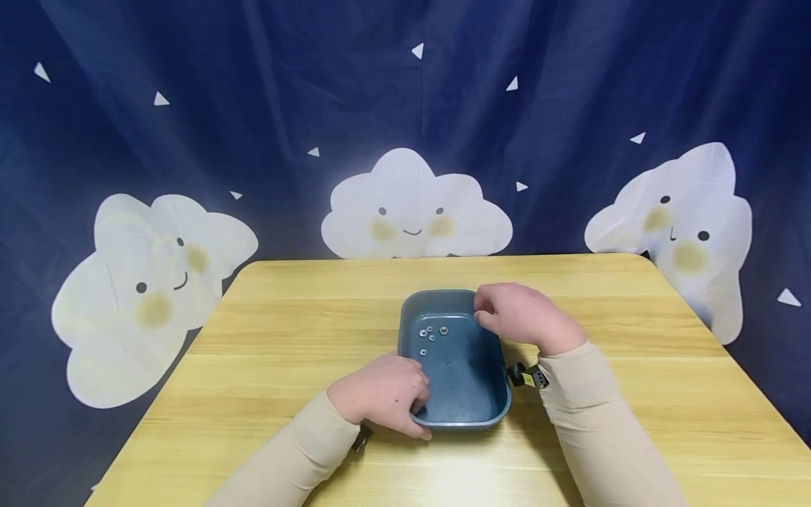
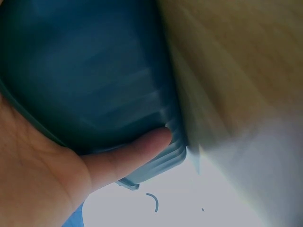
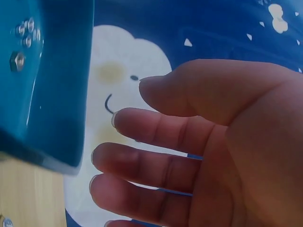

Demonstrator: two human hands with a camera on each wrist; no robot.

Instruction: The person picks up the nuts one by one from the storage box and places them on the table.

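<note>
The person's left hand (image 1: 386, 394) grips the near left corner of a blue tray (image 1: 465, 380), its fingers curled over the rim to the inside. The right hand (image 1: 522, 317) is at the far right corner; its fingers (image 3: 125, 158) are loosely extended with a narrow gap between thumb and forefinger, and hold nothing. Five metal nuts (image 1: 443, 330) lie in the tray, beyond the left fingertips and to the left of the right ones.

The left wrist view shows what the head view largely hides: the left thumb (image 2: 128, 158) lying along the outer wall. From above, the right fingers overlap the tray's corner, but the right wrist view shows their tips just beside the wall, apart from it. That view alone shows a small shiny piece (image 3: 6, 222), cut off by the picture's edge, on the wooden table (image 1: 304, 310) outside the tray.
</note>
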